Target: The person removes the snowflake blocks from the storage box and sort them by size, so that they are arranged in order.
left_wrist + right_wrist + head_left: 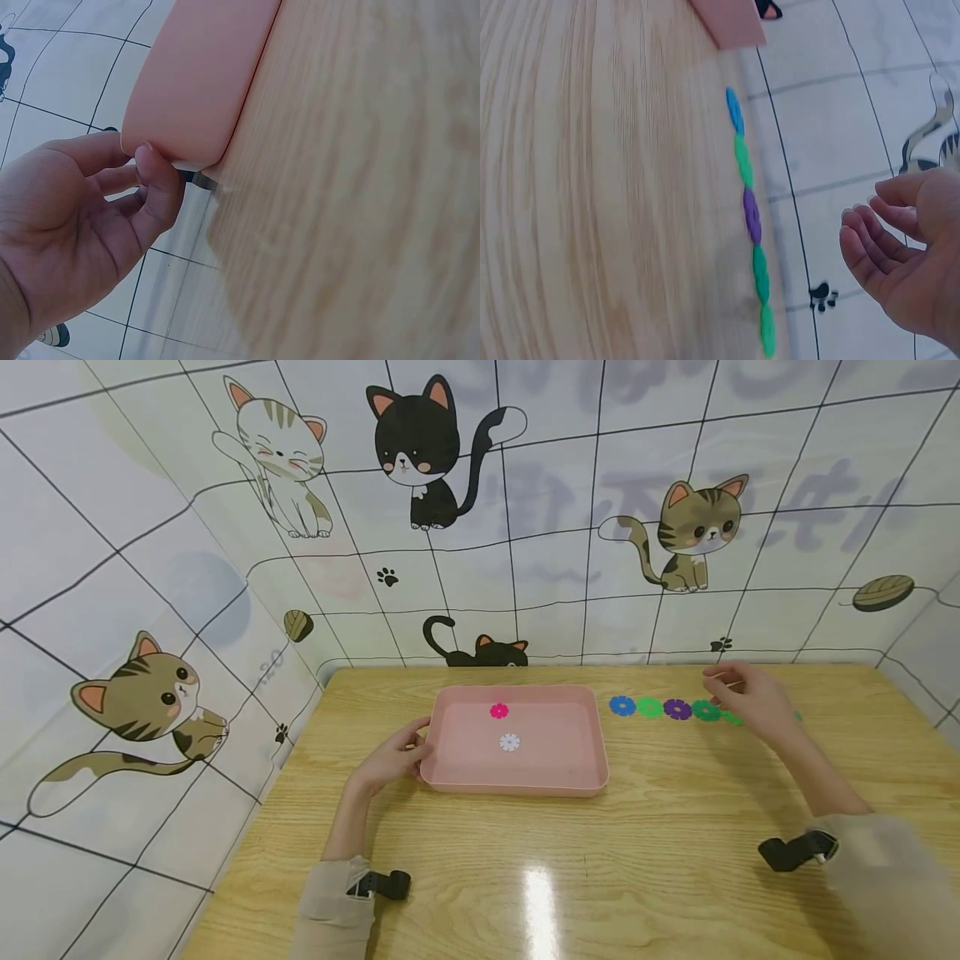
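Note:
On the wooden table sits a shallow pink tray [555, 752], holding a hot-pink flower-shaped disc [499, 711] and a white one [510, 742]. My left hand [390, 758] grips the tray's left side, thumb and fingers at its edge, as the left wrist view also shows. To the right of the tray, a row of notched plastic discs runs along the table: blue [622, 706], light green [650, 708], purple [677, 709], darker green and more. Over the right part of this row is my right hand [750, 697], fingers loosely curved and holding nothing; it hides some discs.
Behind the table hangs a white backdrop with a grid and cartoon cats [416, 452]; it also rises along the left side. The table [480, 852] extends toward me, with a bright glare streak near its front. Dark camera straps [798, 852] sit on both wrists.

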`<state>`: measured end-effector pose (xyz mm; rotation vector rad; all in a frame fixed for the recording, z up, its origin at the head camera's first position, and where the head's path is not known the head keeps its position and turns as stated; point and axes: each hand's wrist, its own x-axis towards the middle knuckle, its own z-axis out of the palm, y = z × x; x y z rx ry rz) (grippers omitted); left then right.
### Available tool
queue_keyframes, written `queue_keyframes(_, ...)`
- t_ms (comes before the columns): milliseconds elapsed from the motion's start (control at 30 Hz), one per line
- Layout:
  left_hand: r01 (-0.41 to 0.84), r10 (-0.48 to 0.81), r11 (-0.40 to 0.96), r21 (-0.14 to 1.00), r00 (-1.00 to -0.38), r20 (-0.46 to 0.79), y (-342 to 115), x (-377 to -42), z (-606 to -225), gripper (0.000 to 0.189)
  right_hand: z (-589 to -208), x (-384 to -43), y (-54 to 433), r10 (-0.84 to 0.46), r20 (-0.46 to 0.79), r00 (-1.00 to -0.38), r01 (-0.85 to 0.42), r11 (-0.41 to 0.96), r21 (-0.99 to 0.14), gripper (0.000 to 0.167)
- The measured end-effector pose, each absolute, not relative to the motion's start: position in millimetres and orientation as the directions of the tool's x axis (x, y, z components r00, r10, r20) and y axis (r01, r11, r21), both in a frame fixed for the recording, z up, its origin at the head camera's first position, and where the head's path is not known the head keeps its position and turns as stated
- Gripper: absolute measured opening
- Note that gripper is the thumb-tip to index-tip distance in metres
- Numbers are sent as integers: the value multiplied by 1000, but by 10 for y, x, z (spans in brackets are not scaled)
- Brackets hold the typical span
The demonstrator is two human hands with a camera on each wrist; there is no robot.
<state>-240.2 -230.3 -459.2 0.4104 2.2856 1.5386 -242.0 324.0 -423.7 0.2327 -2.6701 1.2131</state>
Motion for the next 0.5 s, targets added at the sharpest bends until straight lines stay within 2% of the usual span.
queue_keyframes(167, 54, 444, 359, 932, -888, -120, -2313, -2404, -4590, 56, -4159, -2431, 2867, -123, 258, -958, -274, 654, -705, 35)
queue_keyframes(333, 89, 472, 339, 936, -877, -87, -2325, -2400, -4600, 58, -4131, -2453, 2501, -178, 246, -953, -303, 611, -732, 31)
queue_keyframes(500, 54, 440, 358, 932, -890, -118, -2305, -2386, -4577, 58, -4134, -2460, 2152, -243, 215, -946, -318, 566, -760, 30)
